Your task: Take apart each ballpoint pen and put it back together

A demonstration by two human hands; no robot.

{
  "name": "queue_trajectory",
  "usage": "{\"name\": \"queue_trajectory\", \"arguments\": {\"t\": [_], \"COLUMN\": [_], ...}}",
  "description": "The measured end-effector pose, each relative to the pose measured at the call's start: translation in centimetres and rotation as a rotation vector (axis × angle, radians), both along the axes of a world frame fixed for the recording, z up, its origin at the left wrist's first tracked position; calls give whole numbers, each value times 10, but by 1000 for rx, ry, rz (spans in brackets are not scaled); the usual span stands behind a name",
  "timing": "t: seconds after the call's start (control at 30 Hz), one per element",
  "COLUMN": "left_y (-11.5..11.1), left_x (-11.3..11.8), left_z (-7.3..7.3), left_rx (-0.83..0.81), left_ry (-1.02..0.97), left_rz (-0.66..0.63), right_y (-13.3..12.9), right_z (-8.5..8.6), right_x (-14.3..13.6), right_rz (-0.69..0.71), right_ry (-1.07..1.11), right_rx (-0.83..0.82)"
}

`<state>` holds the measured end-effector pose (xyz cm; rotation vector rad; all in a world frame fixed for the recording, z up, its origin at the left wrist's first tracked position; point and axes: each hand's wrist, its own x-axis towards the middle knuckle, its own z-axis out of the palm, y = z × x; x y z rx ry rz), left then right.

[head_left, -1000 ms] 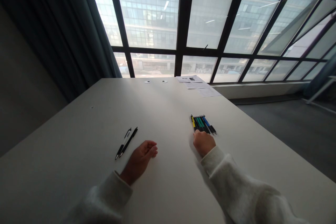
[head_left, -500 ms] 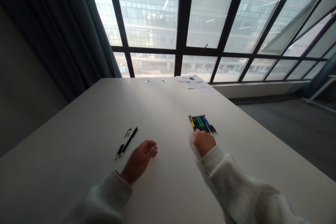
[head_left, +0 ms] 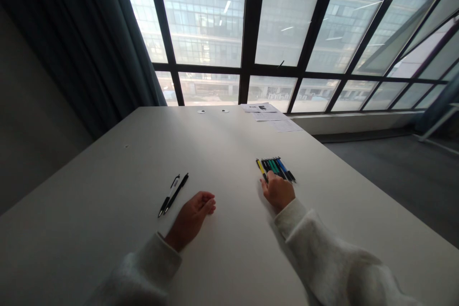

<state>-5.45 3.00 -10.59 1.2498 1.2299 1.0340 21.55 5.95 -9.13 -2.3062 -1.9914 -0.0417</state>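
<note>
Two pens, one white-and-black point(head_left: 173, 186) and one black point(head_left: 176, 194), lie left of the row of pens point(head_left: 274, 166), nearly parallel with their tips towards the person, an arrangement that likely leaves both within easy reach. Between them and the row, the left hand point(head_left: 190, 217) rests on the table point(head_left: 222, 153), fingers loosely curled, half open and empty, as if idle. Just left of the row, the yellow pen point(head_left: 260, 167) slants slightly apart, probably nudged by fingers at its near end. At the row's near side, the right hand point(head_left: 278, 192) is bent low, perhaps to guide pens; its fingers hide whether anything is gripped.
</note>
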Motion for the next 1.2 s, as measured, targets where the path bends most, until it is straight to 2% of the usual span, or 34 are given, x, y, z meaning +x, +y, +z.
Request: {"name": "queue_trajectory", "arguments": {"t": [0.3,1.2], "left_y": [-2,-1], "left_x": [0,-2], "left_z": [2,-3], "left_rx": [9,37], "left_ry": [5,51], "left_rz": [-6,-38], "right_y": [5,6], "right_z": [-6,-7], "right_x": [7,8], "right_rz": [-24,-45], "right_ry": [18,18], "right_rx": [23,53]}}
